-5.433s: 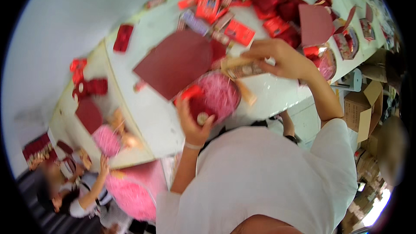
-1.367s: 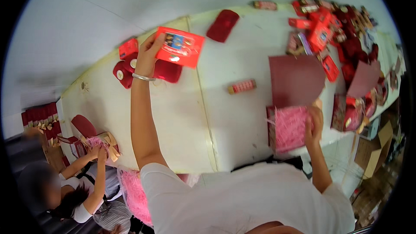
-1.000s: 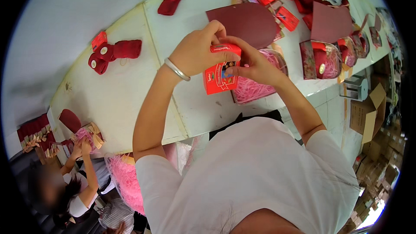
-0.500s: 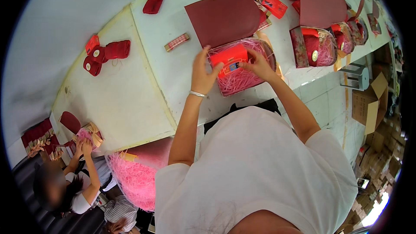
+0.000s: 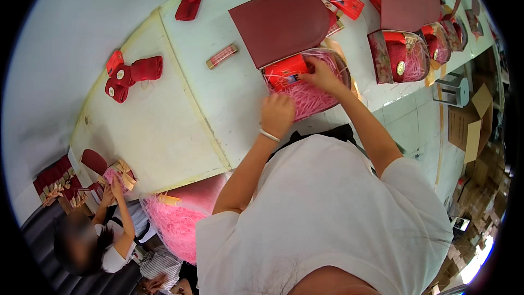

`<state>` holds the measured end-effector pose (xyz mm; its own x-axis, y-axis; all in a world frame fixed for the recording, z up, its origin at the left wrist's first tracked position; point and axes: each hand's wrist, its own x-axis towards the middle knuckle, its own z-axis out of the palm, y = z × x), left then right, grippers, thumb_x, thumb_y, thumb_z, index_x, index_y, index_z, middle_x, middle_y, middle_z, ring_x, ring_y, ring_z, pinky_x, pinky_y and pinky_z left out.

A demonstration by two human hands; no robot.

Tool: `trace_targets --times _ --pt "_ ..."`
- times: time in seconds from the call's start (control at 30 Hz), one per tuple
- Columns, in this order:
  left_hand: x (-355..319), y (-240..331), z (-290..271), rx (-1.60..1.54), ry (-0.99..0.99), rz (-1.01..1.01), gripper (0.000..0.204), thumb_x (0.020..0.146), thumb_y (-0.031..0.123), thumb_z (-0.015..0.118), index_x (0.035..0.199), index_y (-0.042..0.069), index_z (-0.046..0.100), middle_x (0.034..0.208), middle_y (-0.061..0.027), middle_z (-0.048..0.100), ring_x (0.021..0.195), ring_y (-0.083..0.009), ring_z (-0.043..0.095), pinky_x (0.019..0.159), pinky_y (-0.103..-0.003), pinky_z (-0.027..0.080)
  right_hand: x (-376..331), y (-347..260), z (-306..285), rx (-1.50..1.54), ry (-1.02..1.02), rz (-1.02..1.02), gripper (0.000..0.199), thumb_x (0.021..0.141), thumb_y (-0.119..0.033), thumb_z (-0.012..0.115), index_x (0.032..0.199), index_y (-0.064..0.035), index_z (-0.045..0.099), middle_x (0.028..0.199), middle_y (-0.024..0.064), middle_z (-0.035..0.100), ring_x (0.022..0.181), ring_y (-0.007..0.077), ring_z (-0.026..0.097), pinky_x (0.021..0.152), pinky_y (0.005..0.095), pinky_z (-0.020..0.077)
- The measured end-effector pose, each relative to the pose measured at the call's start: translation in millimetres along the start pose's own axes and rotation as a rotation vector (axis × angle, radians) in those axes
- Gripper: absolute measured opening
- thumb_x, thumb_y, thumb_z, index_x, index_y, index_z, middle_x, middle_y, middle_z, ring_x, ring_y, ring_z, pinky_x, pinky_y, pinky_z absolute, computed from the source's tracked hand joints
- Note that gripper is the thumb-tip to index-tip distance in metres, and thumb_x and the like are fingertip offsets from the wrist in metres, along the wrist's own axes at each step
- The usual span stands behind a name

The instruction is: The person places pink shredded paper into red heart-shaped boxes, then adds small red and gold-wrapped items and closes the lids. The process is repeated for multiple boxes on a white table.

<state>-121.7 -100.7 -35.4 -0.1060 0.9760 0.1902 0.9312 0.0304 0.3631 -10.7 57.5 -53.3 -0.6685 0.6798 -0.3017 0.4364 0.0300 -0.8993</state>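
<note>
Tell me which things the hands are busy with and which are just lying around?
In use: left hand and right hand at the open gift box, pink paper shreds, red packet.

Lying about: small striped box, red pouches, filled gift box.

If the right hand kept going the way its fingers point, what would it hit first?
The right hand points up-left across the pink paper shreds toward the red packet in the open gift box. It would probably meet that packet first; it looks already at its edge.

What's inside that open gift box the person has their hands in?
The gift box holds pink shredded paper with a red packet on top. The right hand covers part; anything beneath the shreds is hidden.
</note>
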Motion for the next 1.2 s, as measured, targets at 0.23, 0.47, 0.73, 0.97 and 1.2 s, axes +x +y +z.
trace_targets --times 0.23,0.47,0.73,0.97,1.2 --pt "10.6 31.3 -23.7 -0.264 -0.104 -0.034 0.008 0.071 0.013 0.061 0.072 0.006 0.058 0.08 -0.0078 0.059 0.076 -0.0222 0.053 0.063 -0.034 0.041 -24.4 -25.2 -57.3 -0.205 0.207 -0.063 0.046 0.067 -0.002 0.068 0.11 0.0011 0.05 0.091 0.0075 0.057 0.08 0.0127 0.053 0.071 0.0247 0.0437" --pt "9.4 -18.3 -18.9 -0.553 0.278 -0.585 0.026 0.078 0.013 0.06 0.099 0.002 0.051 0.106 -0.0099 0.05 0.084 -0.0199 0.05 0.068 -0.031 0.041 -7.4 4.2 -4.5 0.22 -0.036 -0.057 0.048 0.069 -0.005 0.068 0.111 0.0033 0.049 0.089 0.0091 0.059 0.078 0.0154 0.056 0.071 0.0276 0.0449" --pt "21.9 -26.3 36.2 -0.909 0.338 -0.619 0.059 0.083 0.013 0.052 0.131 -0.001 0.02 0.131 -0.0218 0.027 0.121 -0.0301 0.032 0.097 -0.035 0.031 15.9 41.1 26.8 0.026 0.016 -0.099 0.042 0.066 -0.012 0.068 0.101 0.0055 0.053 0.09 0.0198 0.06 0.084 0.0319 0.058 0.077 0.0355 0.0448" --pt "-5.5 -30.0 40.4 -0.822 0.4 -0.807 0.055 0.086 0.008 0.045 0.132 -0.003 0.018 0.131 -0.0209 0.031 0.12 -0.0281 0.035 0.097 -0.036 0.031 4.3 -20.4 -13.1 -0.254 0.273 -0.312 0.041 0.074 -0.004 0.061 0.111 0.0013 0.047 0.111 0.0173 0.048 0.096 0.0269 0.052 0.08 0.0307 0.0434" --pt "-23.9 -36.9 25.7 -0.797 0.515 -0.88 0.054 0.086 0.005 0.044 0.133 -0.002 0.018 0.133 -0.018 0.028 0.121 -0.0258 0.031 0.101 -0.034 0.024 100.0 28.6 -99.6 -0.455 0.615 -0.249 0.039 0.071 -0.017 0.068 0.101 0.0006 0.053 0.092 0.0175 0.057 0.078 0.0253 0.059 0.066 0.0316 0.0472"
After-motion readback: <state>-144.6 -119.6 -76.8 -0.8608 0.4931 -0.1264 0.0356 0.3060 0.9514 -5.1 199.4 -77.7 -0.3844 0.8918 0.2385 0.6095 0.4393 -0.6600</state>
